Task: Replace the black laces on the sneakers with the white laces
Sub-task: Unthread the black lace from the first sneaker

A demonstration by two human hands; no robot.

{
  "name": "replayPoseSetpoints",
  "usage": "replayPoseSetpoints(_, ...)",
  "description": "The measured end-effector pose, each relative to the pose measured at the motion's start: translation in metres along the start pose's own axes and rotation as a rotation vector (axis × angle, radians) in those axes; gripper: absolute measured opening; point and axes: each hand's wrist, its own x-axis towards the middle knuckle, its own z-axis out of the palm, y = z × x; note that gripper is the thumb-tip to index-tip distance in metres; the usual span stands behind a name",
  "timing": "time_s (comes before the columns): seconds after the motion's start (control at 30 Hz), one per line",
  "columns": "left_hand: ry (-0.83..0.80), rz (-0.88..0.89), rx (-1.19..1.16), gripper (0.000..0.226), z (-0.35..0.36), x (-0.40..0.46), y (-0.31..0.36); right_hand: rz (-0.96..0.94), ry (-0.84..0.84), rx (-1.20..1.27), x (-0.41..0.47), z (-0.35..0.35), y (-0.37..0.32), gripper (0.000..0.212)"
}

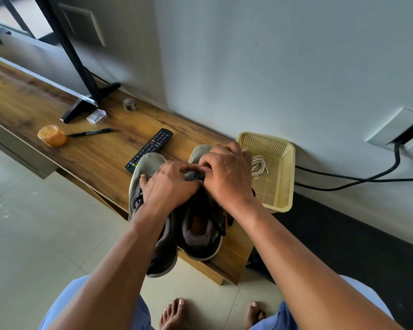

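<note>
Two bare feet (174,315) are seen on the tiled floor. Above them, two grey sneakers (198,225) are set side by side on the wooden shelf (57,148). Black laces (137,198) are threaded in them. The left hand (169,184) and the right hand (227,175) are curled over the right sneaker, and its black lace is pinched in the fingers of both. White laces (259,166) are kept in the yellow basket (286,177) just beside the shoes
</note>
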Motion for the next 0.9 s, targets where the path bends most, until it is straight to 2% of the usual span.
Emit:
replayPoseSetpoints(0.1, 0.031, -0.004, 0.047, 0.041, 0.003, -0.001, 0.0, 0.111, 0.083, 0.133, 0.002, -0.001, 0.003, 0.019)
replayPoseSetpoints(0.23, 0.027, -0.015, 0.035, 0.045, 0.004, 0.001, -0.002, 0.242, 0.102, 0.297, -0.003, 0.003, 0.005, 0.02)
replayPoseSetpoints(0.4, -0.025, -0.005, 0.018, 0.046, 0.002, 0.004, -0.005, 0.231, -0.011, 0.265, 0.0, 0.001, 0.006, 0.014)
replayPoseSetpoints(0.5, -0.051, -0.014, 0.012, 0.057, 0.0, 0.004, -0.005, 0.145, -0.002, 0.224, 0.005, -0.01, 0.004, 0.023)
replayPoseSetpoints(0.57, -0.067, -0.015, 0.022, 0.066, -0.001, 0.003, -0.002, 0.085, -0.153, 0.189, 0.008, -0.019, 0.002, 0.021)
replayPoseSetpoints(0.63, -0.051, -0.018, 0.0, 0.062, -0.003, 0.002, 0.001, 0.032, -0.317, 0.138, 0.008, -0.024, 0.006, 0.025)
replayPoseSetpoints(0.73, 0.008, -0.021, -0.074, 0.048, -0.007, 0.001, -0.001, 0.004, -0.442, 0.105, 0.005, -0.025, 0.012, 0.032)
replayPoseSetpoints(0.9, 0.022, -0.027, -0.141, 0.04, -0.009, 0.002, -0.006, 0.0, -0.378, 0.123, 0.004, -0.027, 0.01, 0.028)
